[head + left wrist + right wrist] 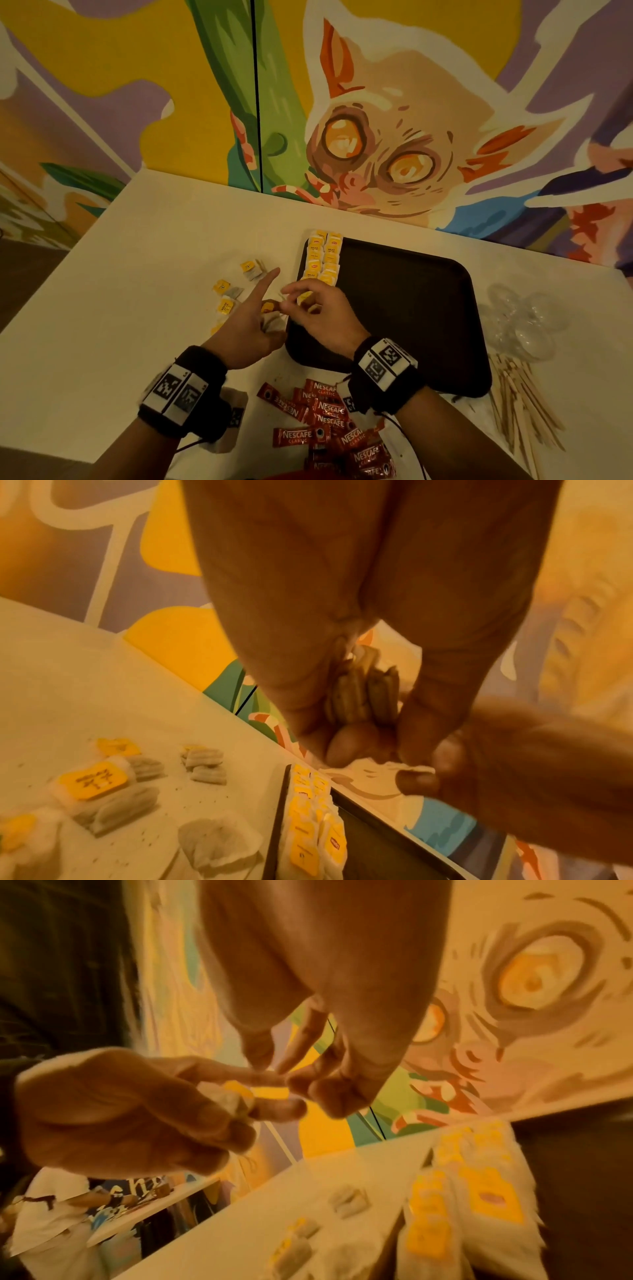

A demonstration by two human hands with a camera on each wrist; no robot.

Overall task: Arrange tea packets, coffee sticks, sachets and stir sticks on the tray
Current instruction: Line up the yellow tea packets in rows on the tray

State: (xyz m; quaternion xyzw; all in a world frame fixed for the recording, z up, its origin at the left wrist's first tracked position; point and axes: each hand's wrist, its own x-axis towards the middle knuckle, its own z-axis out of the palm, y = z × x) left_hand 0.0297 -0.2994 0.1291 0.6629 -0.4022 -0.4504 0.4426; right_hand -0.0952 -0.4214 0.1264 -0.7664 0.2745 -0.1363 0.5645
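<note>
My left hand (pixel 255 320) hovers just left of the dark brown tray (pixel 411 308), index finger stretched out. Its other fingers curl round a small bunch of tea bags (pixel 363 696). My right hand (pixel 308 303) meets it over the tray's left edge. Its curled fingertips (pixel 294 1083) pinch a yellow-tagged tea packet (pixel 304 297) right against the left index finger. Two neat columns of yellow tea packets (pixel 323 257) lie along the tray's left side. Loose tea packets (pixel 253 269) sit on the white table (pixel 154 274) to the left.
Red Nescafe coffee sticks (pixel 322 418) are piled at the table's near edge between my wrists. Wooden stir sticks (pixel 524 401) lie right of the tray, with clear plastic items (pixel 524 322) behind them. A painted wall (pixel 376 102) bounds the table's far side.
</note>
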